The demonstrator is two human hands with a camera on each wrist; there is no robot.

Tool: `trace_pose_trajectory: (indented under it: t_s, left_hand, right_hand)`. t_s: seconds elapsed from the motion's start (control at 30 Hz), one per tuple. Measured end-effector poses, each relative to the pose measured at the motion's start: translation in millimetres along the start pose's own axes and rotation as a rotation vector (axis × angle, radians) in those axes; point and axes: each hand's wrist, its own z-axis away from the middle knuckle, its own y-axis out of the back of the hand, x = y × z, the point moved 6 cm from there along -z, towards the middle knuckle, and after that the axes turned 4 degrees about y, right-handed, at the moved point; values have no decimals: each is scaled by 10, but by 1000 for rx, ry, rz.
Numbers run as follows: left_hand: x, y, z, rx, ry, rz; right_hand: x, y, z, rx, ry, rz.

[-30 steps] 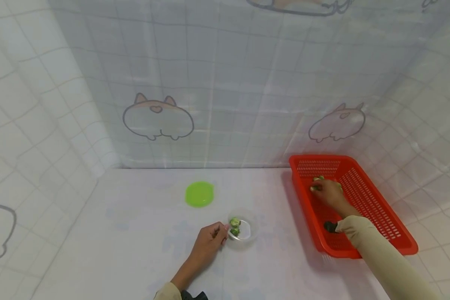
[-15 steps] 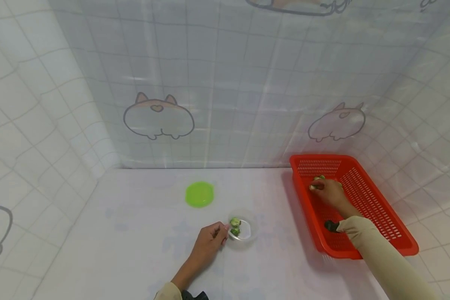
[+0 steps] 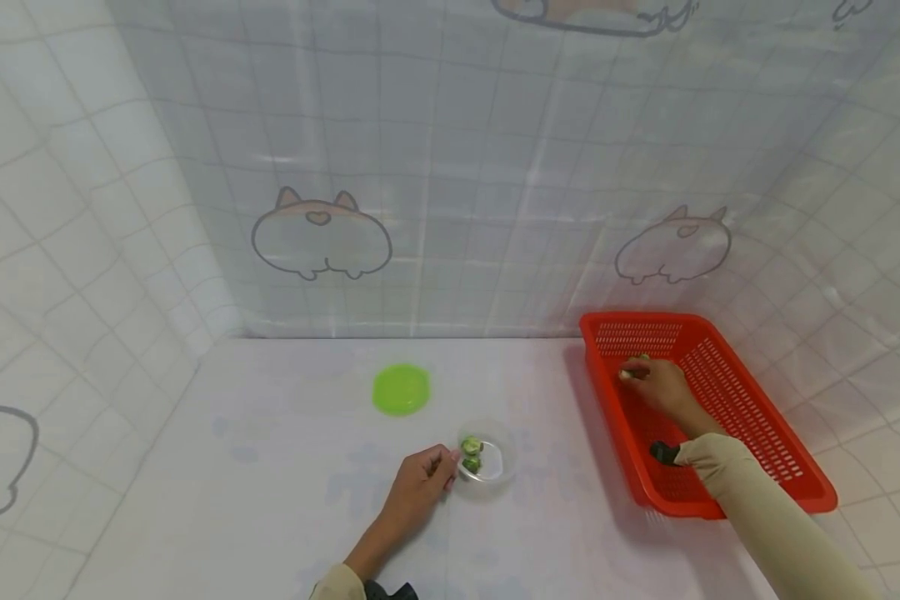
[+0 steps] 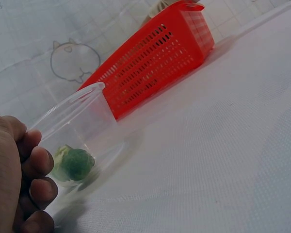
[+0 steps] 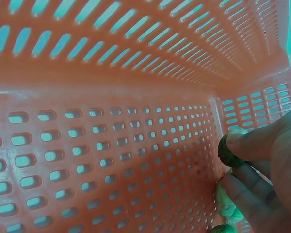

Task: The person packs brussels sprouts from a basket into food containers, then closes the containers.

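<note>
My left hand [image 3: 416, 483] pinches the near-left rim of a clear plastic tub [image 4: 89, 114] standing on the table, its other fingers curled. Two Brussels sprouts [image 3: 472, 447] lie at the left inside that tub. Over at the right, my right hand [image 3: 662, 387] reaches down into a red plastic basket [image 3: 737, 392]. Between thumb and fingers it pinches a Brussels sprout [image 5: 228, 151], partly covered by the thumb in the right wrist view. More sprouts [image 5: 227, 203] lie on the basket floor just under the fingers, partly hidden by the hand.
A bright green round lid [image 3: 401, 389] lies flat on the white table [image 3: 270, 500], behind and left of the tub. The basket's slotted walls rise around the right hand. Curtains [image 3: 480, 183] with a grid and animal drawings hang behind and at both sides.
Both hands stay almost still, the left at the tub and the right low in the basket. The head view shifts very slightly.
</note>
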Motion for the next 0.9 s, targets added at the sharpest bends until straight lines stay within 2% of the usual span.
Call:
trace_pose_trajectory:
  t_s: [0.53,0.9]
  left_hand:
    - [47,12,11,3,-6,-10]
    - [49,33,3,-7,-18,1]
  right_hand:
    - [-61,108,32,29,50,-6]
    - [-120,132,95,17,2,-53]
